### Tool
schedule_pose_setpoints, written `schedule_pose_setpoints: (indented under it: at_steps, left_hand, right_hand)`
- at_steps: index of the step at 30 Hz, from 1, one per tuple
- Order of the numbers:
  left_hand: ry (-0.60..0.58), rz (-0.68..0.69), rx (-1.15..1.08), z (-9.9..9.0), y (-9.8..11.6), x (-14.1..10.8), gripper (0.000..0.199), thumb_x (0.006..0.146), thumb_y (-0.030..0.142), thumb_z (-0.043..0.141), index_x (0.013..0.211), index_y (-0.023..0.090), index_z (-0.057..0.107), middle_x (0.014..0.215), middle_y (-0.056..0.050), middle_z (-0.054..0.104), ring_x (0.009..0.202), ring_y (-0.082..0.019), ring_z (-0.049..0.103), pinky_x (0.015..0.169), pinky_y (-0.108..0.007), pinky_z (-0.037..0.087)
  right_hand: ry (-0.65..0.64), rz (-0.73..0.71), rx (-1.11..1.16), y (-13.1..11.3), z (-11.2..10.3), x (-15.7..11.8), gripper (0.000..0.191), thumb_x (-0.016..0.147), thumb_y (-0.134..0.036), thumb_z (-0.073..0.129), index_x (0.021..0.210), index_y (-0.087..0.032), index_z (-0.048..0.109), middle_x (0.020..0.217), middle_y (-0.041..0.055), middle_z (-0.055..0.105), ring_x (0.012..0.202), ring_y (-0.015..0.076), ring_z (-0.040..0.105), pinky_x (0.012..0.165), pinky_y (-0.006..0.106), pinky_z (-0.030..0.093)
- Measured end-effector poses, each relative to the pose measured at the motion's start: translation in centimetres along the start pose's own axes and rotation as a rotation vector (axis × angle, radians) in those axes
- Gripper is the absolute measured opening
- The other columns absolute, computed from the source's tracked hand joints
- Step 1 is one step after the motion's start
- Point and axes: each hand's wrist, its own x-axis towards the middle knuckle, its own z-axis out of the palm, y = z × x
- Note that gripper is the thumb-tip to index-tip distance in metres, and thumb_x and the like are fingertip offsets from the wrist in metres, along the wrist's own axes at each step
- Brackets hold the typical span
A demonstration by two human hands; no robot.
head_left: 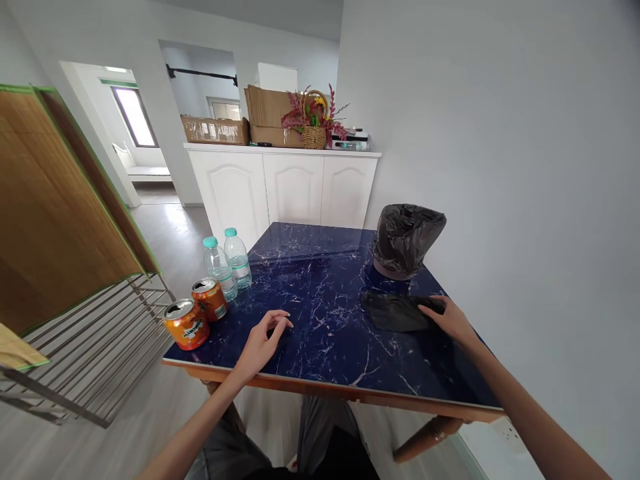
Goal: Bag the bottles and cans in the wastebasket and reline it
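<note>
My left hand (264,341) rests on the dark blue marbled table (325,287) near its front edge. Its fingers are loosely curled, with a gap between thumb and forefinger and nothing held. On the right side, my right hand (453,321) grips the right end of a flat, folded black plastic bag (397,313) lying on the tabletop. Just behind that bag stands a bin lined with a black bag (407,240). Left of my left hand are two orange soda cans, a front can (187,325) and a rear can (210,300), both upright.
Two clear water bottles with teal caps, one left (219,267) and one right (237,259), stand behind the cans. A white cabinet (295,187) beyond the table carries cardboard boxes (215,130) and a flower basket (314,137). A metal rack (110,333) stands left; a wall (525,200) runs along the right.
</note>
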Motion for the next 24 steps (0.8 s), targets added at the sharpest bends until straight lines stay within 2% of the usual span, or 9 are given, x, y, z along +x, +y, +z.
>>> schedule_pose_setpoints:
  at_steps: [3,5,8,10,13,15,18,21,24]
  left_hand:
    - [-0.01,0.002,0.015,-0.1,0.3,-0.1,0.031,0.104,0.049,0.055,0.117,0.023,0.065,0.1,-0.005,0.079,0.099,-0.022,0.075,0.102,-0.039,0.054]
    - [-0.017,0.006,0.025,-0.1,0.5,-0.2,0.029,0.104,0.048,0.055,0.116,0.024,0.065,0.1,-0.004,0.079,0.099,-0.022,0.075,0.101,-0.038,0.054]
    - [-0.014,0.01,0.039,-0.1,0.6,-0.2,0.029,0.103,0.048,0.055,0.115,0.024,0.065,0.099,-0.004,0.079,0.097,-0.022,0.075,0.099,-0.038,0.054]
    - [-0.013,0.01,0.049,0.0,0.6,-0.1,0.029,0.103,0.048,0.055,0.115,0.024,0.065,0.099,-0.004,0.079,0.097,-0.022,0.075,0.098,-0.038,0.053]
    - [-0.023,0.009,0.067,0.1,0.6,-0.1,0.029,0.103,0.049,0.055,0.115,0.024,0.065,0.099,-0.005,0.079,0.097,-0.022,0.074,0.095,-0.037,0.054]
    - [-0.034,0.01,0.079,0.1,0.6,0.0,0.029,0.103,0.049,0.055,0.114,0.024,0.065,0.099,-0.005,0.079,0.096,-0.022,0.074,0.094,-0.037,0.054]
    - [-0.042,0.016,0.091,0.0,0.7,0.0,0.03,0.104,0.049,0.054,0.113,0.024,0.066,0.099,-0.005,0.079,0.096,-0.022,0.074,0.095,-0.037,0.054]
    - [-0.044,0.018,0.098,0.1,0.8,0.0,0.03,0.104,0.05,0.054,0.112,0.023,0.066,0.099,-0.005,0.079,0.096,-0.022,0.074,0.095,-0.036,0.054]
    - [-0.048,0.015,0.104,0.1,0.8,0.1,0.031,0.103,0.051,0.056,0.111,0.023,0.068,0.099,-0.005,0.079,0.096,-0.023,0.074,0.093,-0.035,0.054]
  right_hand:
    - [0.036,0.042,-0.079,1.9,-1.4,1.2,0.053,0.078,-0.06,0.068,0.111,-0.019,0.069,0.102,0.0182,0.079,0.098,0.0391,0.074,0.085,0.049,0.058]
    - [0.076,0.047,-0.123,2.7,-2.0,1.1,0.06,0.081,-0.059,0.065,0.121,-0.015,0.066,0.105,0.0226,0.076,0.103,0.0431,0.072,0.088,0.054,0.056]
    - [0.174,-0.013,-0.177,2.4,-1.9,-0.9,0.075,0.088,-0.059,0.06,0.144,-0.01,0.053,0.138,0.031,0.063,0.129,0.0493,0.058,0.103,0.065,0.046]
    - [0.196,-0.144,-0.195,1.4,-0.8,-3.1,0.073,0.095,-0.059,0.054,0.152,-0.013,0.048,0.155,0.0284,0.051,0.144,0.0469,0.047,0.115,0.066,0.037]
    - [0.083,-0.376,-0.19,-0.6,1.9,-6.8,0.066,0.103,-0.06,0.044,0.151,-0.016,0.052,0.159,0.0219,0.05,0.15,0.0383,0.044,0.123,0.057,0.035]
    - [-0.014,-0.412,-0.19,-1.8,3.7,-8.7,0.067,0.106,-0.063,0.037,0.153,-0.018,0.052,0.164,0.0187,0.047,0.156,0.0378,0.037,0.126,0.058,0.031]
    - [-0.066,-0.388,-0.192,-3.3,5.3,-10.6,0.067,0.108,-0.064,0.034,0.155,-0.021,0.051,0.167,0.016,0.046,0.158,0.0404,0.033,0.126,0.066,0.027]
    - [-0.098,-0.402,-0.134,-4.9,5.1,-11.7,0.061,0.108,-0.06,0.038,0.154,-0.022,0.053,0.167,0.0149,0.045,0.159,0.0379,0.033,0.128,0.065,0.027]
    - [-0.182,-0.414,0.08,-6.8,3.8,-12.5,0.047,0.105,-0.053,0.051,0.142,-0.027,0.062,0.159,0.012,0.054,0.153,0.034,0.044,0.125,0.057,0.036]
